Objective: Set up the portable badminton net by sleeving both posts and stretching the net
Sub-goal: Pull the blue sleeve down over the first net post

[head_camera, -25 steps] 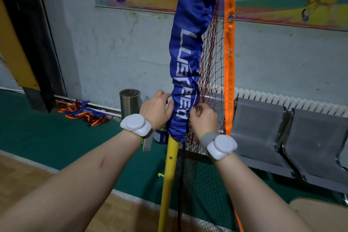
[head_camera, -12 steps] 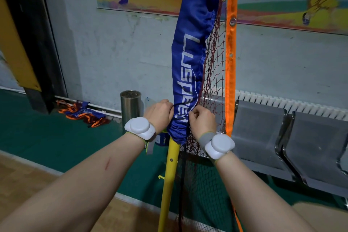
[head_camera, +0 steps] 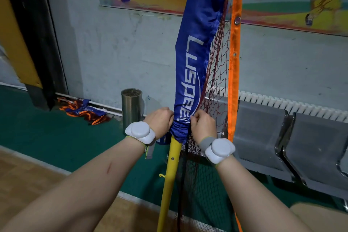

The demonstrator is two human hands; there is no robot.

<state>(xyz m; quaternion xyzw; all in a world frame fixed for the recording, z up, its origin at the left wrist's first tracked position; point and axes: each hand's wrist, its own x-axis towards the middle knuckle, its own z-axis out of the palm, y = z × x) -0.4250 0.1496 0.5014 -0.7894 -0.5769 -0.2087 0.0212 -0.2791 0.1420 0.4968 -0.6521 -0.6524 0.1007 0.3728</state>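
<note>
Now both hands close on the gathered hem of the blue sleeve (head_camera: 194, 66), drawn down over the yellow post (head_camera: 172, 165) at the edge of an indoor court. The left hand (head_camera: 160, 120) grips the bunched fabric from one side. The right hand (head_camera: 204, 128) pinches it from the other, where the dark net (head_camera: 216, 84) meets the sleeve. The fingers (head_camera: 195, 117) of both are curled tight on cloth.

A second ago the left hand's thumb and fingers sat looser against the sleeve. They have since folded in, and the fabric at the hem has crumpled, crowding the last of the white lettering. The hem itself has gained little ground: bare yellow post shows below it down to the floor, and a hole in the tube sits just under the cloth. The net's orange band (head_camera: 233, 66) hangs upright just beside the mesh.

Judging from this, the post is only partly sleeved and the grip is set for another downward pull. Stretching the net looks to be some way off. Behind stand a steel bin (head_camera: 131, 107), grey seats (head_camera: 259, 137) and a radiator (head_camera: 282, 102) along the painted wall.
</note>
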